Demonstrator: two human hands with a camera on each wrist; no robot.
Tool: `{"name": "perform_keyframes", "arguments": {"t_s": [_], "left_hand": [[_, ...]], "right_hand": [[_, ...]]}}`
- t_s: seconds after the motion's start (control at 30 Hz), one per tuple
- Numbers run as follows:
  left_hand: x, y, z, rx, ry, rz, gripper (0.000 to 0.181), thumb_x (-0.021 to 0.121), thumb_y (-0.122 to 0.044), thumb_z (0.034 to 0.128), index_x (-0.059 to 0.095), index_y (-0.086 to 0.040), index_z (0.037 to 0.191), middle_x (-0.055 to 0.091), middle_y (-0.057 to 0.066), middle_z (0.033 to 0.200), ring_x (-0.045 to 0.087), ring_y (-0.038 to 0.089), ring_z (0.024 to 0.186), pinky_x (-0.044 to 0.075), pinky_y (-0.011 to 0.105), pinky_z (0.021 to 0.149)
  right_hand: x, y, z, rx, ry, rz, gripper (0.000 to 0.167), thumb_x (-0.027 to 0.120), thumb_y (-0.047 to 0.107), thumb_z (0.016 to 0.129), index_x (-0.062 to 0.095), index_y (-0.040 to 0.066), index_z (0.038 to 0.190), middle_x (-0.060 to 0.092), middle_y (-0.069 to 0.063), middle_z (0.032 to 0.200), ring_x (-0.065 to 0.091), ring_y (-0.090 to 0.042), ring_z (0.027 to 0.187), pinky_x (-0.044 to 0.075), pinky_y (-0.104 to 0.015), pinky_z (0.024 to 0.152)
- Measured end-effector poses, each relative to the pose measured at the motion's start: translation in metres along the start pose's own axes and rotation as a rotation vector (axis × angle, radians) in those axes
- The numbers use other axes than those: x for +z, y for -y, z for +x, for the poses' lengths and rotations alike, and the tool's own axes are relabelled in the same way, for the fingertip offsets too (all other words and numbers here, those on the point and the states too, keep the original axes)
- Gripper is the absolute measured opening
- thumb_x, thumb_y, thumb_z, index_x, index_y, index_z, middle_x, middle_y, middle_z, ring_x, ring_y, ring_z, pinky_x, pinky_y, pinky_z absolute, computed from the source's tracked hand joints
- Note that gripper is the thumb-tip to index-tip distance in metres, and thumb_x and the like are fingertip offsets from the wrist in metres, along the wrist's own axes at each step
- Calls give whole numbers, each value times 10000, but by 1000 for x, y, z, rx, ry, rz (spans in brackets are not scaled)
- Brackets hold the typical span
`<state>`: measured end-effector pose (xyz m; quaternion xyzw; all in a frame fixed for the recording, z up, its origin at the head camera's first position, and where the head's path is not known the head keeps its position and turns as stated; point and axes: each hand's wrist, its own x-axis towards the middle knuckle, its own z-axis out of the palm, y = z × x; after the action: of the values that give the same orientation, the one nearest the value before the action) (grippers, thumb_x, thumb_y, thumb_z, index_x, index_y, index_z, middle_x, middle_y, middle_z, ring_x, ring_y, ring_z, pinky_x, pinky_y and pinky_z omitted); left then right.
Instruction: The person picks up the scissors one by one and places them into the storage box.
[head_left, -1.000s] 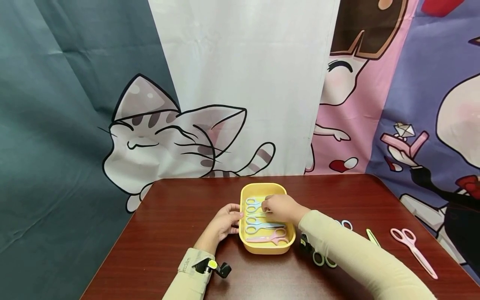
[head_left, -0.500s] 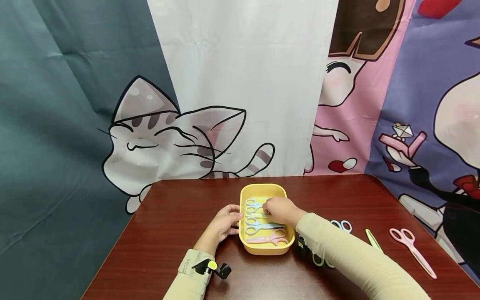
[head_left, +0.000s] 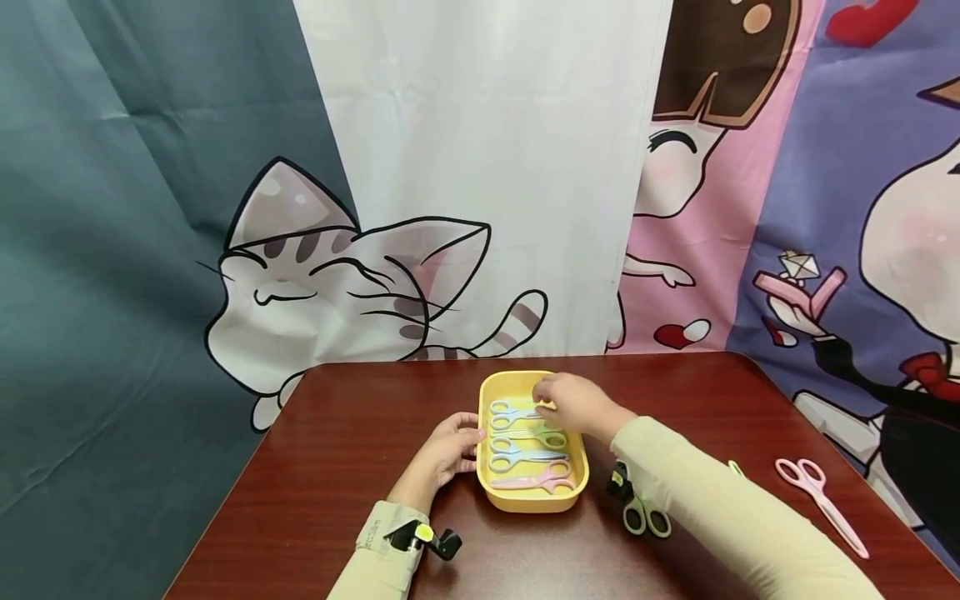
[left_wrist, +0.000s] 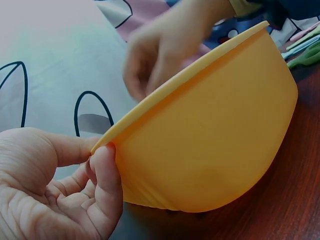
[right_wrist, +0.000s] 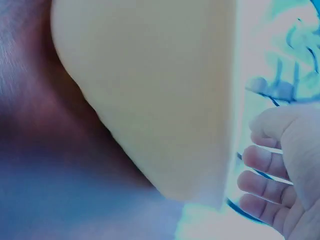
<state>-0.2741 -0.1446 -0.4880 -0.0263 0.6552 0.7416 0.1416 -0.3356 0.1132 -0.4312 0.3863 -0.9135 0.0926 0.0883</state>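
Tray, yellow, rim pinched by left fingers; right fingers loosely bent, near scissors.

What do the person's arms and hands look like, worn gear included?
Both arms wear plain cream long sleeves: the left sleeve has small grey lettering near the wrist, too small to read, while the right sleeve shows none. The left hand and right hand are bare, without gloves. Each wrist carries a small black device, left and right, with a yellowish spot.
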Motion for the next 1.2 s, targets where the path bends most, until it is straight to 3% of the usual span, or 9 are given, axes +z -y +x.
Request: {"name": "perform_keyframes", "arguments": {"t_s": [0.2, 0.33, 0.47, 0.87, 1.2], "left_hand": [[-2, 6, 3, 10, 29, -49, 385, 571, -59, 1012, 419, 35, 1352, 673, 117, 1024, 618, 128, 700, 536, 231, 516], [-2, 7, 6, 13, 52, -79, 385, 564, -57, 1017, 409, 34, 1357, 671, 97, 1008, 619, 129, 707, 544, 230, 523], [-3, 9, 6, 21, 57, -128, 364, 558, -53, 1018, 421, 22, 1347, 662, 76, 987, 607, 126, 696, 542, 226, 515], [-4, 21, 7, 52, 86, -275, 307, 531, -3, 1016, 409, 29, 1295, 632, 12, 902, 552, 80, 622, 518, 208, 486], [-3, 27, 10, 77, 69, -304, 273, 533, 23, 1003, 435, 13, 1258, 615, 5, 872, 535, 67, 594, 491, 186, 473]], "right_hand": [[-27, -29, -19, 191, -94, 87, 104, 728, 188, 904, 682, 127, 973, 629, 19, 845, 582, -162, 752, 532, -382, 705], [-33, -46, -39, 336, -71, 134, 113, 719, 192, 899, 666, 113, 961, 624, 13, 806, 568, -165, 726, 533, -382, 692], [-33, -51, -61, 396, -33, 124, 103, 712, 185, 886, 658, 99, 902, 623, 8, 751, 570, -165, 675, 529, -382, 641], [-21, -12, -119, 563, 177, 95, 279, 770, 236, 831, 567, 83, 715, 540, -43, 650, 516, -212, 594, 447, -371, 543], [-11, 0, -136, 588, 194, 30, 338, 834, 281, 750, 556, 106, 673, 598, -74, 688, 549, -215, 634, 500, -421, 591]]}}
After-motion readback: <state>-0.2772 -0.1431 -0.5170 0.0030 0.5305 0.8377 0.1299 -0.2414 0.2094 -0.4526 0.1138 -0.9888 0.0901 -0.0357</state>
